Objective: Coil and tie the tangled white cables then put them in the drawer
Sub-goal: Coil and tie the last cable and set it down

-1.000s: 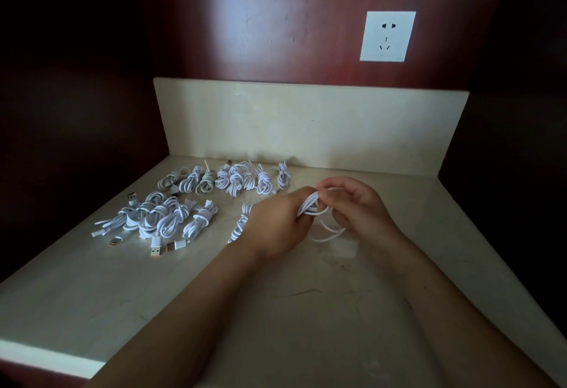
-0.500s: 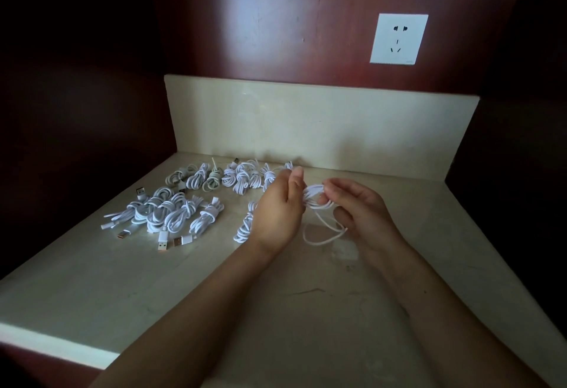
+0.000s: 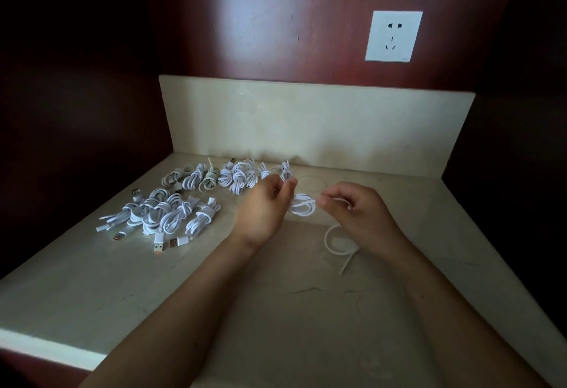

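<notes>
A white cable (image 3: 302,206) hangs as a small coil between my hands above the beige stone counter (image 3: 276,311). My left hand (image 3: 264,206) pinches the coil's left side with fingers curled. My right hand (image 3: 356,209) grips the cable's loose end, which loops down and trails onto the counter at the tail (image 3: 340,246). Several coiled and tied white cables (image 3: 171,212) lie in a cluster at the left, with USB plugs sticking out. A second row of tied cables (image 3: 233,176) lies along the back. No drawer is in view.
A stone backsplash (image 3: 306,123) rises behind the counter, with a white wall socket (image 3: 393,36) on the red-brown wood panel above it. Dark wooden side walls close in left and right. The counter's front edge (image 3: 46,351) runs along the lower left.
My hands have pulled apart, the right one moving right with the loose end. The coil now shows between them, and a loop of the tail has dropped to the counter.
</notes>
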Available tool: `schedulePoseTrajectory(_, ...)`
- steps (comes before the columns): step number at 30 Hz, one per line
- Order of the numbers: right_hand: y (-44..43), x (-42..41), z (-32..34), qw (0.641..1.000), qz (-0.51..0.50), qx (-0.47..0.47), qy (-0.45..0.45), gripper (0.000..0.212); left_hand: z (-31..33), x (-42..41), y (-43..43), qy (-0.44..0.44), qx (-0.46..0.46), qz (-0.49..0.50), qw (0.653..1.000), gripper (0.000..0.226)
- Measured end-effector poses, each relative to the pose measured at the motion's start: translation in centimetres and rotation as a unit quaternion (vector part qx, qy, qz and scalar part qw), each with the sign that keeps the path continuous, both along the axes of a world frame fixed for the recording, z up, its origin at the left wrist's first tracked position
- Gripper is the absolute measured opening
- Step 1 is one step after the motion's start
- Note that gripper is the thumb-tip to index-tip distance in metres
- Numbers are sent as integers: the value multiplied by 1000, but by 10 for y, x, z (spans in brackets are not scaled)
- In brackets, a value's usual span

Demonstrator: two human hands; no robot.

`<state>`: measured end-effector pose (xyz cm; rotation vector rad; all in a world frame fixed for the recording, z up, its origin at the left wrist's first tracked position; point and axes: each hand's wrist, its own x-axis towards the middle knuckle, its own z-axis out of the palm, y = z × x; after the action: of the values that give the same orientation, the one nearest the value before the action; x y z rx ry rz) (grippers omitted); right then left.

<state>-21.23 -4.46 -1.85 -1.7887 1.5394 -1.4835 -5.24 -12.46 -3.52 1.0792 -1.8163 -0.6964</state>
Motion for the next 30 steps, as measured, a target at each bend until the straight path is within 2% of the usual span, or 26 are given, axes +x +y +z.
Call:
schedulePoseTrajectory(5,-2,5,1,997,-17,-53,-50,17,3,-6,7,-1,36,-95,995,41)
schedulePoseTrajectory(10,-6,5,-4,994,-5,-25,-107,19,14,-11,20,128,99,-183,970,40)
schedulePoseTrajectory(12,-8,8,-7,997,4,-11,-78,22,18,-12,23,173,108,-180,962,41)
schedulePoseTrajectory(14,-7,11,-11,1000,23,11,-4,24,22,-12,25,208,111,-154,959,42)
schedulePoseTrajectory(18,1,24,-16,990,51,49,125,29,21,-10,20,238,65,-88,965,44)
schedulePoseTrajectory(21,7,34,-16,969,57,55,234,26,13,-4,12,208,13,-49,977,43)
schedulePoseTrajectory(23,12,38,-11,962,34,31,268,25,10,0,8,147,-16,-17,989,38)
schedulePoseTrajectory(26,14,35,-4,970,-17,-15,241,32,8,0,9,14,-62,18,998,40)
schedulePoseTrajectory(28,14,29,-3,973,-58,-28,222,39,10,-4,13,-38,-71,14,997,40)
schedulePoseTrajectory(30,13,23,-4,973,-88,-46,206,38,13,-9,15,-63,-74,5,995,39)
